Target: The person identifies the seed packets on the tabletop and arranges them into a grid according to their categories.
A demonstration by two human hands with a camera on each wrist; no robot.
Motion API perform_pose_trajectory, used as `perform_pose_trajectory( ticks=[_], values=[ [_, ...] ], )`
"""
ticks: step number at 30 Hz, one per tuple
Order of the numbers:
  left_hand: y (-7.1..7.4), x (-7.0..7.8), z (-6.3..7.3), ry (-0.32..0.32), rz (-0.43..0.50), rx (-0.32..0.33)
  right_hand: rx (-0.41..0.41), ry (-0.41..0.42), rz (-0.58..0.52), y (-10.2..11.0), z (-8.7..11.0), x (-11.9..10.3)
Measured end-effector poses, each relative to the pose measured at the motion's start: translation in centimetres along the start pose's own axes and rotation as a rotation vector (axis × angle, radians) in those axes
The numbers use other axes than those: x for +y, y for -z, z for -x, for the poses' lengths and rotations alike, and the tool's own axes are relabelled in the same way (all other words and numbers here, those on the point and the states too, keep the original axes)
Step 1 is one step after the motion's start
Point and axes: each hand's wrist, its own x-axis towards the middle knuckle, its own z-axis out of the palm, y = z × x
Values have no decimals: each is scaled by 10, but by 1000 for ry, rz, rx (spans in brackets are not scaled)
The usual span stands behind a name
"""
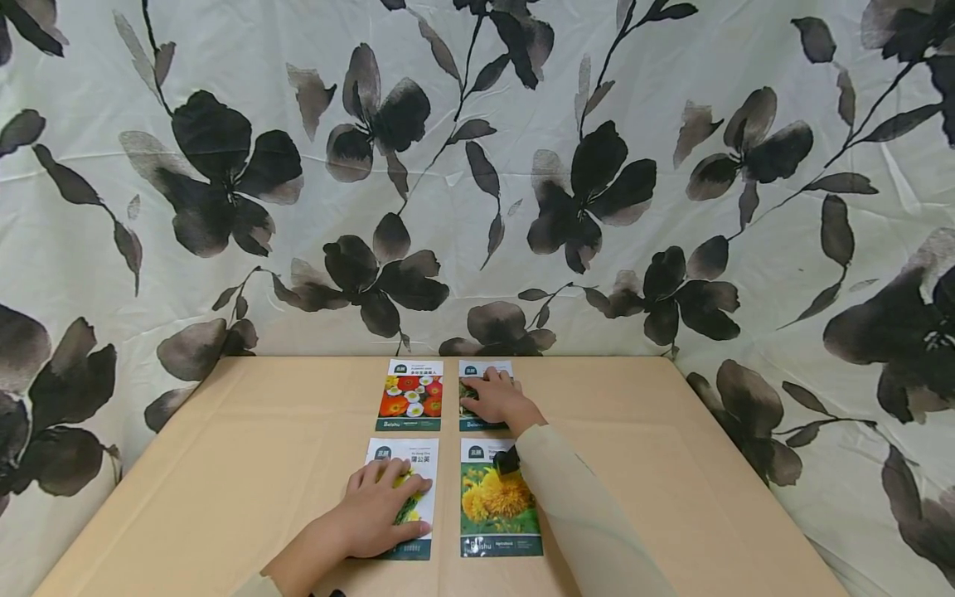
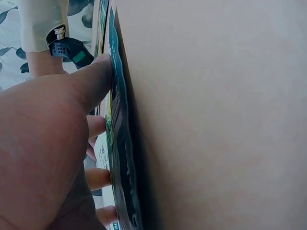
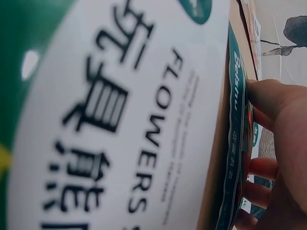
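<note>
My left hand (image 1: 380, 510) lies with fingers spread on the front left flower seed packet (image 1: 414, 507), covering much of its picture. In the left wrist view the thumb and fingertips press that packet's face, and its dark green bottom edge (image 2: 123, 110) lifts slightly off the table. Farther back, my right hand (image 1: 498, 396) rests with extended fingers on the back right seed packet (image 1: 474, 422), hiding most of its front. The right wrist view has the thumb at that packet's green "Beishu" strip (image 3: 235, 96). Below the right wrist lies a packet with yellow blooms (image 1: 496, 506).
A packet with red, white and orange flowers (image 1: 409, 396) lies back left, completing two rows of two. They lie on a light wooden table (image 1: 612, 414). Behind it hangs a white cloth with dark flowers (image 1: 477, 207). The right sleeve (image 1: 574, 497) overlaps the front right packet.
</note>
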Motion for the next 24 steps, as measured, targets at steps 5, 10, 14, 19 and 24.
perform_pose_trajectory(
  ticks=[5, 10, 14, 19, 24],
  values=[
    [1, 0, 0, 1, 1, -1, -5, 1, -4, 0, 0, 1],
    [0, 0, 0, -3, 3, 0, -14, 8, -2, 2, 0, 1],
    [-1, 0, 0, -8, 0, 5, -13, 14, 0, 4, 2, 0],
    [-1, 0, 0, -6, 1, 7, -14, 10, 0, 5, 4, -1],
    [-1, 0, 0, -11, 1, 5, -14, -16, -13, 5, 5, -2]
  ],
)
